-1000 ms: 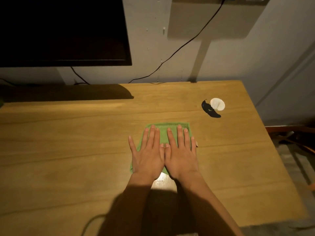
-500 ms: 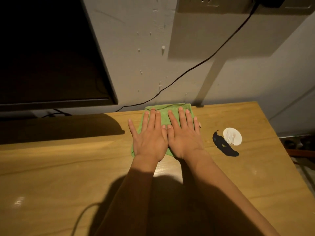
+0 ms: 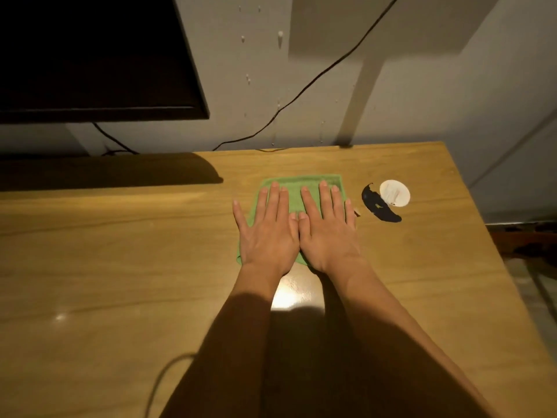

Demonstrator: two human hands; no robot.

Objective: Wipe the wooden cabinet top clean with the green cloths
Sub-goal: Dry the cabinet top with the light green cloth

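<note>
1. The left hand (image 3: 268, 233) is pressing flat on the green cloth (image 3: 297, 188), fingers straight, gripping nothing.
2. The green cloth is sliding back from the wall across the cabinet top (image 3: 120, 267), probably a return stroke.
3. The right hand (image 3: 328, 233) is pressing flat alongside, likewise gripping nothing.

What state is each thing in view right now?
Green square cloth, spread flat under both hands.
Left hand, fingers straight, pressing the cloth.
Right hand, fingers straight, pressing the cloth.
Light wooden cabinet top, glossy glare near the wrists.
Small white round disc, lying apart, right of the cloth.
</note>
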